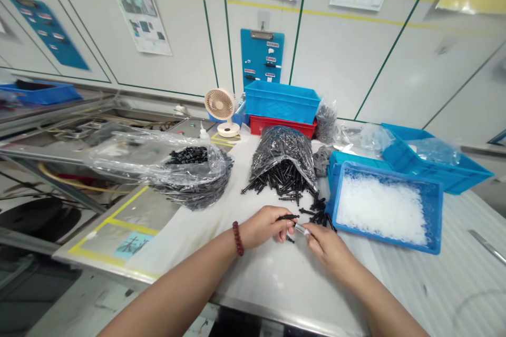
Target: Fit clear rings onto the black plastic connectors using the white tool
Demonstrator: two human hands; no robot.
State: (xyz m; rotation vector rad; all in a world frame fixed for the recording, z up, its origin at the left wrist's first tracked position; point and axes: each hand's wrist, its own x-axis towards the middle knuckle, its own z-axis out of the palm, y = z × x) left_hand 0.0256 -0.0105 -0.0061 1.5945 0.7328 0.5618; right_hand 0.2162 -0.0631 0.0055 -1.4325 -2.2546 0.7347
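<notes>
My left hand (269, 225), with a beaded bracelet on its wrist, is closed on a slim black part (288, 217). Another small dark part (290, 239) shows beneath its fingers. Just to the right, my right hand (326, 245) pinches a short silvery-white piece (302, 228), whose far end meets the fingers of my left hand. Behind the hands, an open clear bag (281, 142) spills black rod-like parts (286, 176) onto the table. Several loose black parts (316, 215) lie between that bag and a blue tray (438, 216) of small whitish rings (381, 208).
A plastic bag of dark parts (197, 184) sits at left. Behind are a small fan (220, 105), a white bottle (203, 131), and a blue bin (282, 102) on a red one (263, 125). More blue bins (466, 171) stand at right, near a metal strip (488, 246).
</notes>
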